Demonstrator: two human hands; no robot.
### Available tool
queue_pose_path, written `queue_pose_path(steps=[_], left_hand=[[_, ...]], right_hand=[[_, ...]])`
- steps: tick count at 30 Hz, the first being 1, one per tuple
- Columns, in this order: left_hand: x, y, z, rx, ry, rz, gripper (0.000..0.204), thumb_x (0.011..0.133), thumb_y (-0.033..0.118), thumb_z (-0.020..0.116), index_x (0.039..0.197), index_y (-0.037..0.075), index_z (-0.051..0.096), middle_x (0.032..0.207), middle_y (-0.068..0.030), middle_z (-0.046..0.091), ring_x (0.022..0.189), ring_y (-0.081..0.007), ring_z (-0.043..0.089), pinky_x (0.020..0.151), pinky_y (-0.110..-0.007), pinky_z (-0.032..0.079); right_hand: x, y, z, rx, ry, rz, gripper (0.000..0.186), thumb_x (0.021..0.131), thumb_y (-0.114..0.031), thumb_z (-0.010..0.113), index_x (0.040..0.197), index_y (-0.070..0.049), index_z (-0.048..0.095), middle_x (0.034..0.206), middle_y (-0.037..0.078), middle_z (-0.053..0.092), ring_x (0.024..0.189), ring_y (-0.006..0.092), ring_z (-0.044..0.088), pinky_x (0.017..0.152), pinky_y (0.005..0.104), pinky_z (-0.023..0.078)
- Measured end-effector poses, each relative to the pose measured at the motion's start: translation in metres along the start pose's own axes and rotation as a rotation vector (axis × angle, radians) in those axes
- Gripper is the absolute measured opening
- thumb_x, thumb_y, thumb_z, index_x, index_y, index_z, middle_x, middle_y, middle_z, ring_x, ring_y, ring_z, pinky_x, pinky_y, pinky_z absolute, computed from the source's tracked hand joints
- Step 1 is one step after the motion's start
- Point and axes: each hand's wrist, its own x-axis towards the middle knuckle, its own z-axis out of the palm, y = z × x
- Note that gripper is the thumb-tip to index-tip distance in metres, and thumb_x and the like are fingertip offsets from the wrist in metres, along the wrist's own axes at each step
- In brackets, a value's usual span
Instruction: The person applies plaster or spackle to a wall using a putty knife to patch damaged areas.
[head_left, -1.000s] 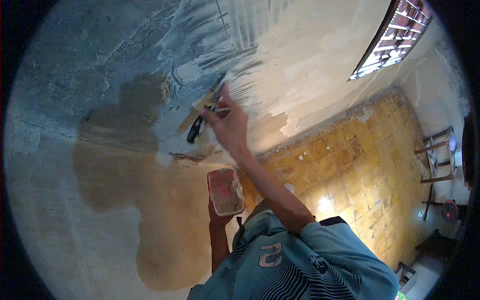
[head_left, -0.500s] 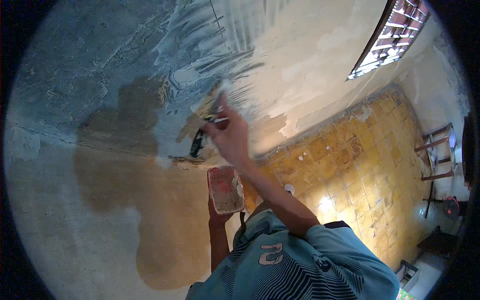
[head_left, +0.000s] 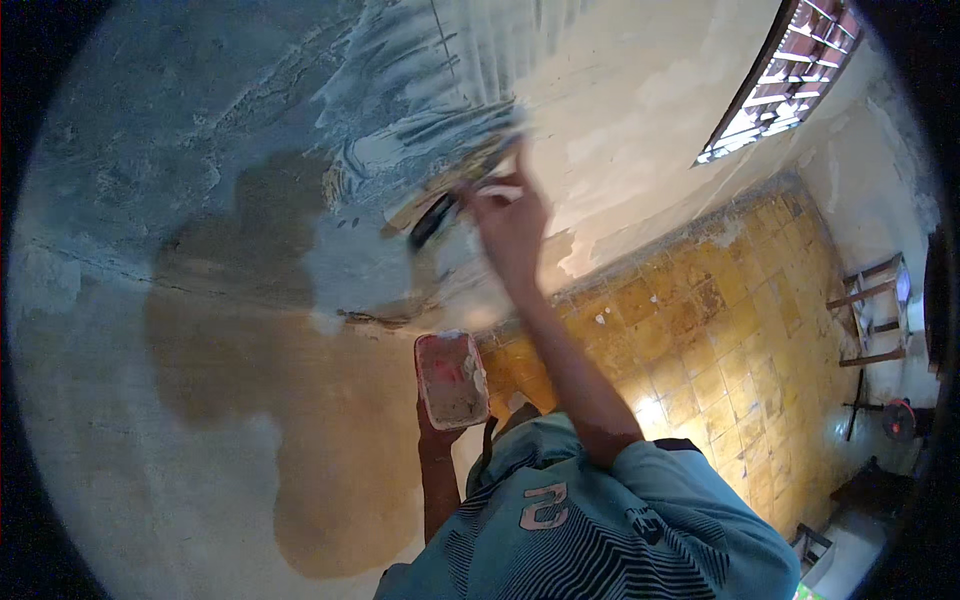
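My right hand (head_left: 512, 225) is raised against the wall and grips a wide putty knife (head_left: 440, 205) with a dark handle. Its blade lies flat on streaks of fresh whitish plaster (head_left: 440, 110). Lower down, my left hand (head_left: 436, 428) holds up a small red-rimmed tray (head_left: 450, 378) with a smear of grey putty on it. The tray is close to the wall, below the knife. My pale blue patterned shirt (head_left: 600, 530) fills the bottom of the view.
The wall has rough grey plaster at the upper left and a brown damp-looking patch (head_left: 300, 400) below it. A barred window (head_left: 790, 80) is at the upper right. Yellow floor tiles (head_left: 720, 330) lie to the right, with a wooden stand (head_left: 870, 310) near the far wall.
My right hand has swept the putty knife up and to the right across the wall. The left hand and its tray have stayed almost still.
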Motion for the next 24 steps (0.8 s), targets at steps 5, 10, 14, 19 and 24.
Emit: queue_pose_path(steps=[5, 10, 14, 19, 24], left_hand=[[0.004, -0.009, 0.015, -0.105, 0.027, -0.056, 0.069, 0.096, 0.064, 0.047, 0.145, 0.015, 0.046, 0.132, -0.0141, 0.06, 0.113, -0.0347, 0.064, 0.086, -0.056, 0.057], [-0.009, -0.004, 0.001, 0.061, 0.083, 0.079, 0.064, 0.098, 0.059, 0.046, 0.147, 0.017, 0.044, 0.138, -0.0112, 0.057, 0.117, -0.0319, 0.062, 0.088, -0.055, 0.057], [-0.004, -0.008, 0.005, -0.051, 0.044, 0.035, 0.061, 0.099, 0.055, 0.047, 0.148, 0.019, 0.043, 0.139, -0.0104, 0.056, 0.118, -0.0315, 0.061, 0.09, -0.054, 0.057], [-0.015, -0.01, -0.053, 0.425, 0.11, 0.207, 0.06, 0.1, 0.054, 0.047, 0.149, 0.018, 0.043, 0.141, -0.01, 0.054, 0.121, -0.0314, 0.059, 0.092, -0.054, 0.055], [-0.019, -0.003, -0.004, -0.11, 0.07, 0.056, 0.064, 0.098, 0.055, 0.05, 0.15, 0.018, 0.041, 0.143, -0.0104, 0.053, 0.121, -0.034, 0.059, 0.098, -0.058, 0.051]], right_hand=[[0.021, 0.017, 0.005, -0.108, -0.016, -0.058, 0.092, 0.076, -0.025, 0.087, 0.15, 0.001, 0.04, 0.082, 0.015, 0.068, 0.073, 0.0247, 0.066, 0.069, 0.0365, 0.054], [-0.029, -0.02, 0.022, 0.052, -0.19, 0.026, 0.09, 0.078, -0.024, 0.086, 0.152, -0.001, 0.039, 0.082, 0.013, 0.068, 0.072, 0.0213, 0.068, 0.066, 0.0335, 0.055], [0.043, -0.022, -0.016, 0.084, 0.002, -0.022, 0.071, 0.085, -0.016, 0.082, 0.138, 0.015, 0.046, 0.083, 0.011, 0.071, 0.066, 0.0126, 0.066, 0.064, 0.0232, 0.055], [-0.06, -0.041, 0.075, -0.182, -0.209, -0.155, 0.065, 0.084, -0.015, 0.083, 0.138, 0.006, 0.053, 0.083, 0.008, 0.067, 0.063, 0.0092, 0.059, 0.062, 0.0249, 0.052], [-0.05, -0.027, 0.052, 0.048, -0.143, 0.014, 0.069, 0.083, -0.012, 0.083, 0.141, 0.005, 0.05, 0.085, 0.007, 0.066, 0.069, 0.0133, 0.065, 0.065, 0.0252, 0.054]])
